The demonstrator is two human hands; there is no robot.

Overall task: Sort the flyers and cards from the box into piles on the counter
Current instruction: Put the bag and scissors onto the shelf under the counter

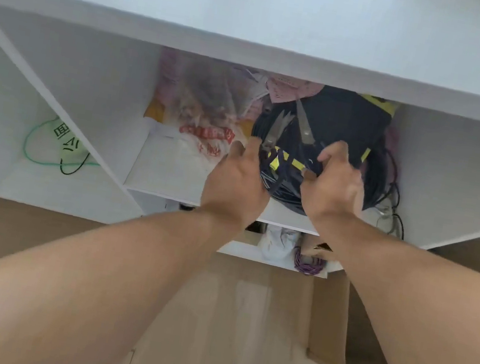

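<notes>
A broad white desk fills the top of the view, and a white open shelf compartment is seen beneath its front edge. Tan floor lies below, with a flattened brown cardboard piece on it at the right.

Both bare forearms are stretched forward and up from the bottom corners into the middle compartment. On its shelf a large black coil of cable bound with yellow straps is seated at the right, and a clear crinkled plastic bag with red print is seen just beside it at the left.

The left hand is set at the coil's left front edge, back of the hand up; its fingers are curled over the edge, but a firm grip cannot be told. The right hand is laid over the coil's front right, and its fingers are clenched on the cable, thumb at the near side.

Two pairs of grey metal scissors are lying on the coil, just beyond the hands. Pink printed paper slips are tucked at the back of the compartment, behind the coil and partly hidden by the desk edge. No box can be made out.
</notes>
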